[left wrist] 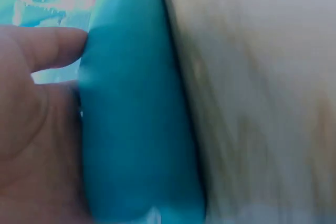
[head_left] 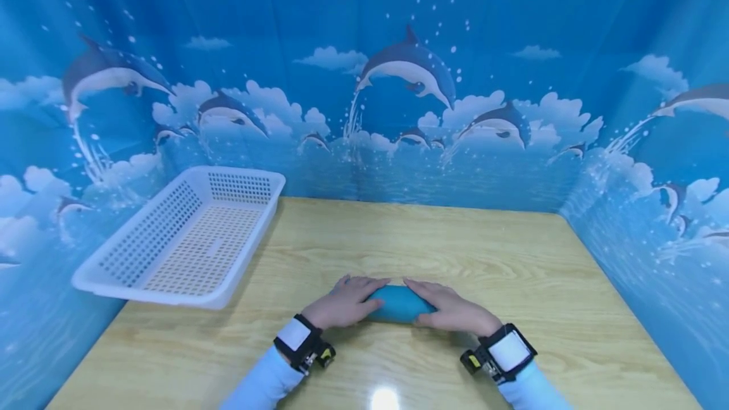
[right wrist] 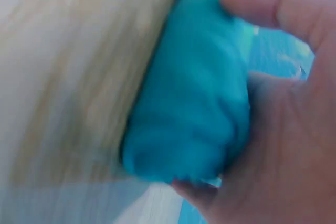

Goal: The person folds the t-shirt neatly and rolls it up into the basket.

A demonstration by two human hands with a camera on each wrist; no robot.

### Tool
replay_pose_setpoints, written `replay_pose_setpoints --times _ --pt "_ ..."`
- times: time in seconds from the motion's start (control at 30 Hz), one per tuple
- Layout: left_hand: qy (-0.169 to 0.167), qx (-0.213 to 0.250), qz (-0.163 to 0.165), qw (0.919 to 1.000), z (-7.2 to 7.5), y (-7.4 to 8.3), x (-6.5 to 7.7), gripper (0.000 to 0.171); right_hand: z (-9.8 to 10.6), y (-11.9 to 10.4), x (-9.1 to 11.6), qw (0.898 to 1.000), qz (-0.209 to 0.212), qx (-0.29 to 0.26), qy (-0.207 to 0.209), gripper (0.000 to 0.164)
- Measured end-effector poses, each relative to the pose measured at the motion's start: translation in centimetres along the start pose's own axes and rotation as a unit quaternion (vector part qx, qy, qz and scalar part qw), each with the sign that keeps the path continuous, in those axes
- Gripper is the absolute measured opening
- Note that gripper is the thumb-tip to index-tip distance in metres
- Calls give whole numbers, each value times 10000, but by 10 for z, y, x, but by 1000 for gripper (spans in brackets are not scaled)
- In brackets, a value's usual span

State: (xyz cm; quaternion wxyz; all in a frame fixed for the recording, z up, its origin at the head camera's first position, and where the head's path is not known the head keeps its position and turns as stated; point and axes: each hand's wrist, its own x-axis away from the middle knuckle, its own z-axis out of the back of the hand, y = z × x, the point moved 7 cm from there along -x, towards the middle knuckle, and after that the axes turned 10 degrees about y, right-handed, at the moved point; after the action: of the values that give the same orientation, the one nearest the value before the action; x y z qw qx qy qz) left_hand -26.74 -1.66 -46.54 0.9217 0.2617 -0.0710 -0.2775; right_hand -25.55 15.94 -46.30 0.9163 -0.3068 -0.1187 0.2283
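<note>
On the wooden table lies a teal roll (head_left: 400, 304) of soft, smooth material, its long side running left to right. My left hand (head_left: 344, 302) holds its left end, fingers along the far side and thumb on the near side. Around the right end my right hand (head_left: 455, 310) grips in the same way. In the right wrist view the end of the roll (right wrist: 184, 129) shows creases and folds. The left wrist view has the thumb touching the side of the roll (left wrist: 134, 93). Much of the fingers is hidden behind it.
A white perforated plastic basket (head_left: 264, 220) stands at the left back of the table. The wooden tabletop (head_left: 529, 264) stretches around the hands. A blue curtain (head_left: 319, 11) printed with dolphins closes off the back and both sides.
</note>
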Motion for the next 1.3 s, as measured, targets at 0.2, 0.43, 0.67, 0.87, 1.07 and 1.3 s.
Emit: replay_pose_setpoints --times 0.2,0.43,0.67,0.87,1.07,1.3 --pt "-230 337 193 9990 12 -18 11 48 12 18 14 9963 -453 -669 -283 63" --pt "-303 459 184 9983 21 -16 14 44 19 20 14 9982 -235 -542 -98 65" --pt "187 422 852 9953 29 -27 18 57 17 21 12 9981 -194 -576 43 65" --pt "500 588 1291 9886 33 -36 22 58 18 22 12 9962 -380 -745 229 65" --pt "866 515 1506 9835 31 -36 24 58 17 21 13 9918 -623 -1046 389 63" --pt "1312 659 1745 9736 31 -30 29 50 16 19 14 9906 -616 -1034 648 61"
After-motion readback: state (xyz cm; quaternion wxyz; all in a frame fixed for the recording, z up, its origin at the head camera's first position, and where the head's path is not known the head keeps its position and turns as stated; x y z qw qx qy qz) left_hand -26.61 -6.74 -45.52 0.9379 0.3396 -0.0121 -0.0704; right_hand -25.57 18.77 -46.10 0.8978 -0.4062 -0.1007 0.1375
